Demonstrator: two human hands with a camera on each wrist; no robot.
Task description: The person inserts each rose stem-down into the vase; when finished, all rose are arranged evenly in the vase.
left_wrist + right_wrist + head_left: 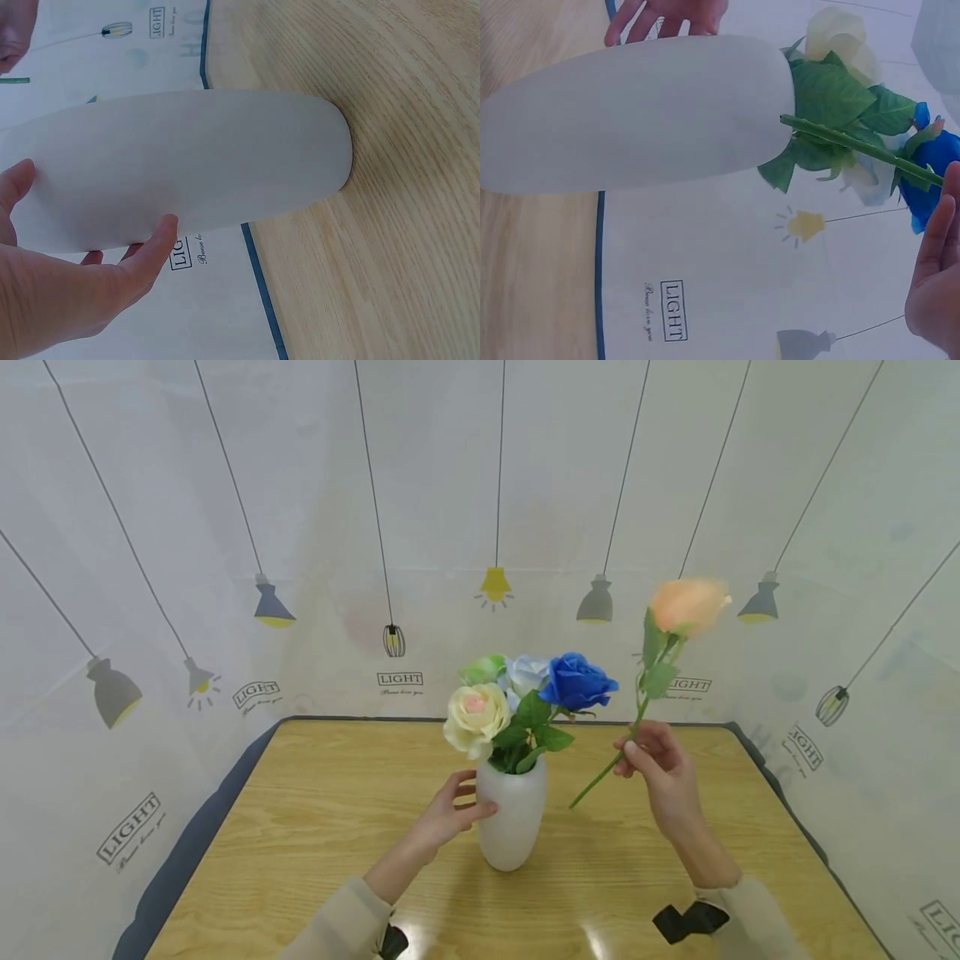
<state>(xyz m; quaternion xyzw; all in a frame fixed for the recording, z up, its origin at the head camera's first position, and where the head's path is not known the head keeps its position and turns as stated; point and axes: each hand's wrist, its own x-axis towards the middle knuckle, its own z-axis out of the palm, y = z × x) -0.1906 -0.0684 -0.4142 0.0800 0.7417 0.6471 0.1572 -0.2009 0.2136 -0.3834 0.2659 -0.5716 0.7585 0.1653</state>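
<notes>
A white vase (512,818) stands upright on the table, holding several artificial flowers: a cream rose (477,718), a blue rose (579,682), a pale blue one (528,673) and a green one (483,669). My left hand (447,814) holds the vase by its left side, thumb (166,232) low on its wall and fingers higher up. To the right, my right hand (660,768) pinches the stem of a peach rose (690,606) between thumb and fingers. Its bloom tilts up and right; the cut stem end (787,120) points down toward the vase and overlaps the mouth in the right wrist view.
The wooden table (322,827) has a dark blue edge (197,835). Behind and at both sides hangs a pale sheet (435,527) printed with lamps and lettering. Dark bows (688,922) sit at the sleeve cuffs.
</notes>
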